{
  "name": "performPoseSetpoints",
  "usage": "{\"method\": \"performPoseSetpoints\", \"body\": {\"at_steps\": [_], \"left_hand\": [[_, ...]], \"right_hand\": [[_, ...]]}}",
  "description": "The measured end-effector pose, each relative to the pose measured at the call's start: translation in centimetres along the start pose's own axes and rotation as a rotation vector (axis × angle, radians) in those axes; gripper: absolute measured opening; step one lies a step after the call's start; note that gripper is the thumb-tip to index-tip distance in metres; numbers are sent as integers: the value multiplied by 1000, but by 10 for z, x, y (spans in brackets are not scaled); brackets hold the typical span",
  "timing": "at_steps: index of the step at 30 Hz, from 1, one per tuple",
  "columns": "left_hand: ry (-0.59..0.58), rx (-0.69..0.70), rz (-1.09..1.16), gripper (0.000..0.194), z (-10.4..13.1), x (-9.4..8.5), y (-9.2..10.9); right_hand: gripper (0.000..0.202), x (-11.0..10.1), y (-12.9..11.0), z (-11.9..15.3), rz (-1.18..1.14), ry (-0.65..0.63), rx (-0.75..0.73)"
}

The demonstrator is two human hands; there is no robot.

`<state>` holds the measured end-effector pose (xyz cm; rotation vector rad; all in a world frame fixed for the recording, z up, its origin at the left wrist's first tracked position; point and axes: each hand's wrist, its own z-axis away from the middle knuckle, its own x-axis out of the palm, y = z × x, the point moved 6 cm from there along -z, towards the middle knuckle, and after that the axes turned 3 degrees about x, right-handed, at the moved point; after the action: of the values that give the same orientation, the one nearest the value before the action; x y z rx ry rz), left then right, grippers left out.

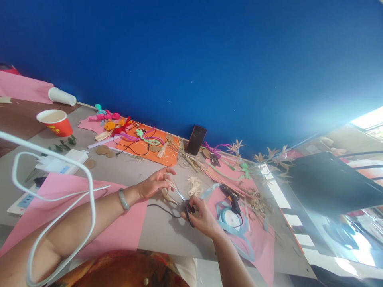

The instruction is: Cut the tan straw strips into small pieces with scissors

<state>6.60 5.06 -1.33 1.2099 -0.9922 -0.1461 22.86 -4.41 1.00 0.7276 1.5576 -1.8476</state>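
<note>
My right hand (201, 217) is closed round the dark handles of a pair of scissors (181, 197), their blades slanting up and left. Close to the blade tips is my left hand (155, 183), with its fingers curled towards the thumb; whatever is between them is too small to make out. A grey-green bangle (123, 200) circles the left wrist. Below the blades lies a pale dried husk-like piece (169, 197) on the table. More cream-coloured scraps (194, 185) lie just beyond my right hand.
A glue gun (231, 198) and a light blue ribbon roll (231, 217) lie at right on pink paper (263, 249). A phone (196, 140) leans on the blue wall. Orange card (163, 158) bears craft bits. A red cup (56, 124) stands left; a white cable (91, 199) hangs in front.
</note>
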Motion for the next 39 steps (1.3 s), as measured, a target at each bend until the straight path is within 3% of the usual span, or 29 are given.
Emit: {"method": "performPoseSetpoints", "body": {"at_steps": [19,39], "left_hand": [[-24,-4,-47,38,1,2,1],[-32,14,-58,41,-1,1,0]], "right_hand": [[30,6,-3,-1,-158,-168,17],[33,13,4,0,-285,-227,54]]}}
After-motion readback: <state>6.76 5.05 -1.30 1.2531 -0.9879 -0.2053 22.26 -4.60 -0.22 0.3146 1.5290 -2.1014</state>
